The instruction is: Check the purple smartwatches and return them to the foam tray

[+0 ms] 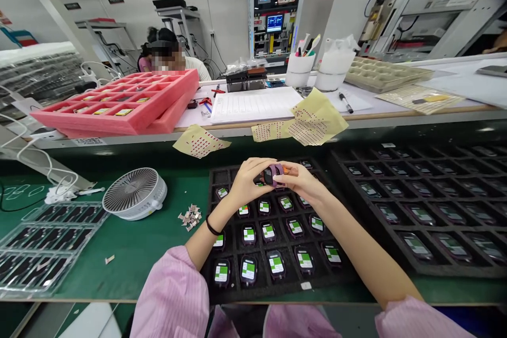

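A small purple-framed watch (269, 175) with a dark screen is held up between both hands, above the far part of a black foam tray (253, 292). My left hand (250, 182) grips its left side, fingers over the top and thumb below. My right hand (301, 182) pinches its right side, where something purple and a bit of orange show. Beneath the hands, the tray's compartments hold several watches (276, 262) with lit green and white screens. What lies directly under the hands is partly hidden.
A second black tray (348, 190) of watches lies right. Left are a round white fan (135, 193), small scraps (190, 216) and clear plastic trays (43, 248). Pink foam trays (134, 116), papers (253, 104) and cups (300, 69) stand on the shelf; a person sits beyond.
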A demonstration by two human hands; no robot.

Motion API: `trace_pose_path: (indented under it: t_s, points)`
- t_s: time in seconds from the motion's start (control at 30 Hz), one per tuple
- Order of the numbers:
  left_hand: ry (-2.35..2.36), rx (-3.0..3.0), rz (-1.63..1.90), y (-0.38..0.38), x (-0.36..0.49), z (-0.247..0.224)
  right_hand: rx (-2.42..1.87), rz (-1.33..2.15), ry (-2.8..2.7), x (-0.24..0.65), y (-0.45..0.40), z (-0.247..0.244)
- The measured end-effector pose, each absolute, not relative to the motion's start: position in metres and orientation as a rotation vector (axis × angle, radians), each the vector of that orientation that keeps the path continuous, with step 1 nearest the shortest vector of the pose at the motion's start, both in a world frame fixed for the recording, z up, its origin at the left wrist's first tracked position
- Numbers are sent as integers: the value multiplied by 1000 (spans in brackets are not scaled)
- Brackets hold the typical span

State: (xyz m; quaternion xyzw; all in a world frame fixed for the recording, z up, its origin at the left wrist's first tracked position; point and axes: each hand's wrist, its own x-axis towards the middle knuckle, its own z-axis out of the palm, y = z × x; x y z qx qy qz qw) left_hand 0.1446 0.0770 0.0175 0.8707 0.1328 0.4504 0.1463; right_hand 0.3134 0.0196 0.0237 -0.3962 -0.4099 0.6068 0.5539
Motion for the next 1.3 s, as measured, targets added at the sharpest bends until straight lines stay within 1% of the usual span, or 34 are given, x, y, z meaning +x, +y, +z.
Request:
trace_pose_path:
  t_s: [0.2, 0.37, 0.53, 0.8, 0.97, 1.2, 1.3]
  points:
    - [362, 2449, 1352, 83, 149, 15, -992, 1283, -1159, 319, 22, 28]
    - [384, 2360, 1280, 80, 145, 14, -981, 741, -1155, 330, 2, 44]
    - [374, 2330, 1240, 73, 141, 18, -893, 491, -1217, 334, -19, 51]
    - [385, 2320, 1216, 70, 141, 20, -865, 342, -1178, 330, -21, 47]
    - [406, 2317, 1222, 69, 141, 21, -896, 346, -1179, 331, -22, 47]
    - [451, 2288, 1261, 67, 144, 16, -946, 175, -1288, 329, -24, 40]
    - [481, 2270, 1223, 66, 145, 17, -943, 213, -1284, 329, -22, 42]
